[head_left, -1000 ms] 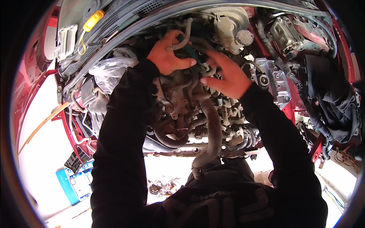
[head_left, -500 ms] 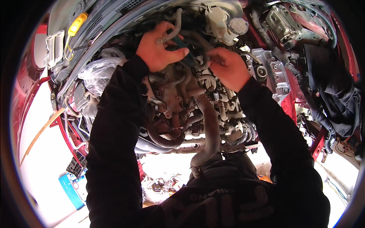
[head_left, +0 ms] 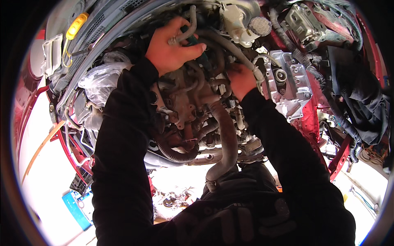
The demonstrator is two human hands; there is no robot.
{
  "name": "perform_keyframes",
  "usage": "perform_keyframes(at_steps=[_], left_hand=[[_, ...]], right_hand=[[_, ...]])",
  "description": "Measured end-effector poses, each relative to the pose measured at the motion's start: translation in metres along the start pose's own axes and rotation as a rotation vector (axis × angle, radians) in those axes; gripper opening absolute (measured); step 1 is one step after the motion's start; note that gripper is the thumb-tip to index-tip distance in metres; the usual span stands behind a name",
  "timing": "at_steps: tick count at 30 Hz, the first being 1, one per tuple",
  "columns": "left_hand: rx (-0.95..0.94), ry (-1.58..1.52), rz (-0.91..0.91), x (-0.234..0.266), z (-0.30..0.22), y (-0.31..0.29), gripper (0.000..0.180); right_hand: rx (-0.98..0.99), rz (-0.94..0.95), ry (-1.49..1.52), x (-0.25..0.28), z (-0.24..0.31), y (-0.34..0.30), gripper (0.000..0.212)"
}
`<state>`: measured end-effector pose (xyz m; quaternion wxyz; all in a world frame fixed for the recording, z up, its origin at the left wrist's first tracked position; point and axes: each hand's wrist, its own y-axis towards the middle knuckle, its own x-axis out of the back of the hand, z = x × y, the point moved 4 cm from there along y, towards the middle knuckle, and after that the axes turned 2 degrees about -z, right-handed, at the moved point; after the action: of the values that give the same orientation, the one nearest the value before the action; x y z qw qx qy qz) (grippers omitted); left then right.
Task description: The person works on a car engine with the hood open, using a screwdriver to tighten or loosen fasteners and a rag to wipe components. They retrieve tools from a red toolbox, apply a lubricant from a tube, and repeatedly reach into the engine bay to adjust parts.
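My left hand (head_left: pixel 166 49) is closed around a tool with a dark teal handle (head_left: pixel 204 59) at the back of the engine; the tool's working end is hidden. A short grey rubber hose (head_left: pixel 191 26) curves up in front of that hand's fingers. My right hand (head_left: pixel 242 82) reaches down among the hoses right of the tool. Its fingertips disappear in shadow beneath a long rubber hose (head_left: pixel 232 48), so its grip cannot be made out. Between my arms lies the dirty engine (head_left: pixel 182 106), with a thick grey hose (head_left: pixel 227 135) bending toward me.
A whitish fluid reservoir (head_left: pixel 238 24) with a round cap stands at the back. Right of my hand are a silver metal housing (head_left: pixel 289 82), a corrugated conduit (head_left: pixel 301 57) and black cloth (head_left: pixel 361 102). Clear plastic wrap (head_left: pixel 104 78) and a yellow lamp-like item (head_left: pixel 77 26) are left.
My right hand has moved down and deeper among the hoses, and the long hose now shows above it. My left hand keeps its hold on the teal-handled tool, almost in place.
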<state>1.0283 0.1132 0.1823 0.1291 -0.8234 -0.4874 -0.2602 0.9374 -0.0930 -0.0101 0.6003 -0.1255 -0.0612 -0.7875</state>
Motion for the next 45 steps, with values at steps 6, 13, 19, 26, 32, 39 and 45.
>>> perform_keyframes(at_steps=[6,13,19,26,32,39,45], left_hand=[[-0.154,0.004,-0.133,0.000,-0.001,0.002,0.047],[-0.163,-0.005,-0.116,0.000,0.000,0.004,0.049],[-0.196,0.032,-0.144,-0.002,0.000,0.009,0.050],[-0.060,0.106,-0.071,0.004,0.003,-0.001,0.051],[-0.046,0.091,-0.080,0.003,-0.012,-0.005,0.054],[-0.230,0.137,-0.118,0.009,-0.028,-0.008,0.059],[-0.314,0.011,-0.173,-0.001,-0.025,-0.001,0.050]], right_hand=[[0.075,0.288,0.107,-0.025,-0.019,0.036,0.022],[-0.497,0.437,0.802,-0.029,-0.011,0.032,0.022],[-0.311,0.587,0.250,-0.031,0.003,0.040,0.030],[0.003,0.569,-0.345,-0.022,0.022,0.053,0.062],[0.912,0.308,-0.661,-0.008,0.051,0.037,0.044],[0.971,0.625,-0.687,-0.020,0.053,0.050,0.042],[0.959,0.655,-0.597,-0.023,0.046,0.057,0.040]])
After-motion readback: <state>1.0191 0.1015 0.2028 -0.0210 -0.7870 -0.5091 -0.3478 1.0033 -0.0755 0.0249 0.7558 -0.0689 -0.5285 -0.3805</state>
